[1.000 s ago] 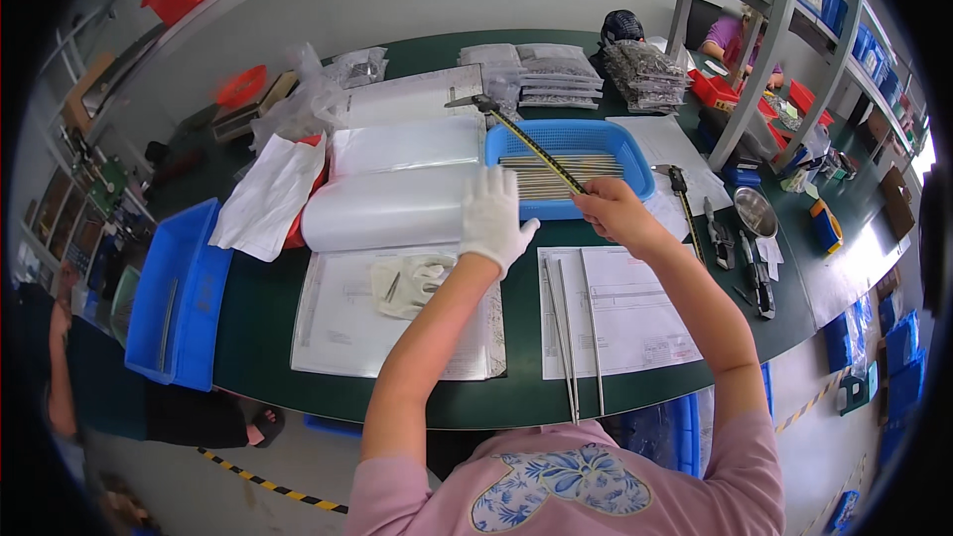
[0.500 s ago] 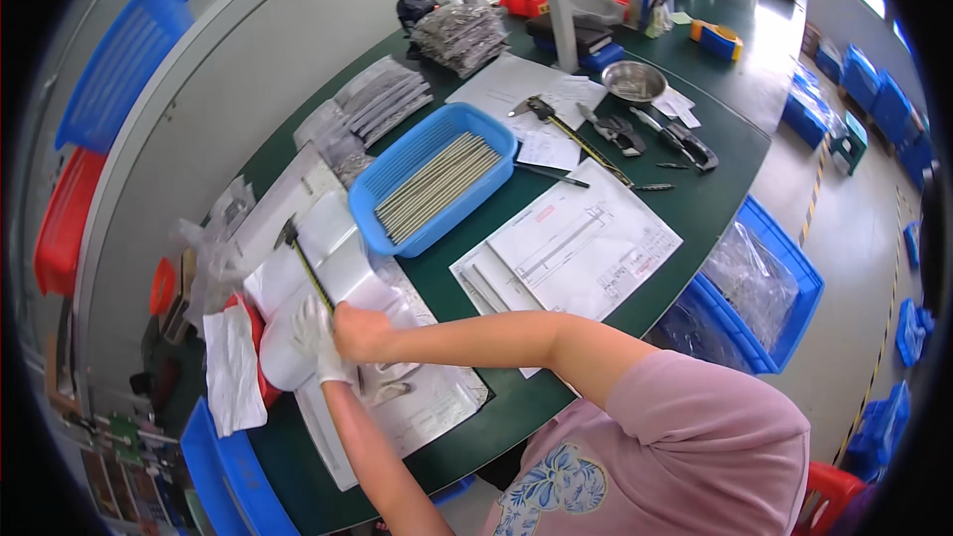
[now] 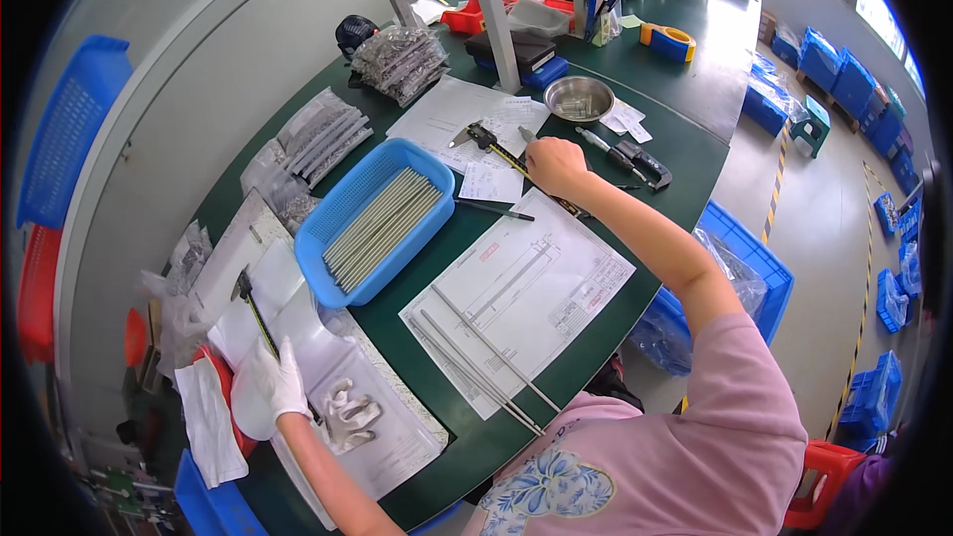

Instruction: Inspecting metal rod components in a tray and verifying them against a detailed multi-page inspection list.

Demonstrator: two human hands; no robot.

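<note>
Left caliper (image 3: 257,320): long axis slanting, jaws pointing upper-left; left grip (image 3: 281,383) grasping near end; right grip (image 3: 557,165) cannot tell.

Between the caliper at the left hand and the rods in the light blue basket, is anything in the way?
Yes: the basket's end wall rises between the caliper by the left hand and the rods. Pale plastic sheeting also lies along that line, outside the basket. I see nothing else standing there.

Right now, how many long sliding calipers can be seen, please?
2. The left caliper runs from the gloved left hand over the plastic sheets; the right caliper rests on white papers, its scale partly covered by the bare right hand. Others may be hidden.
</note>
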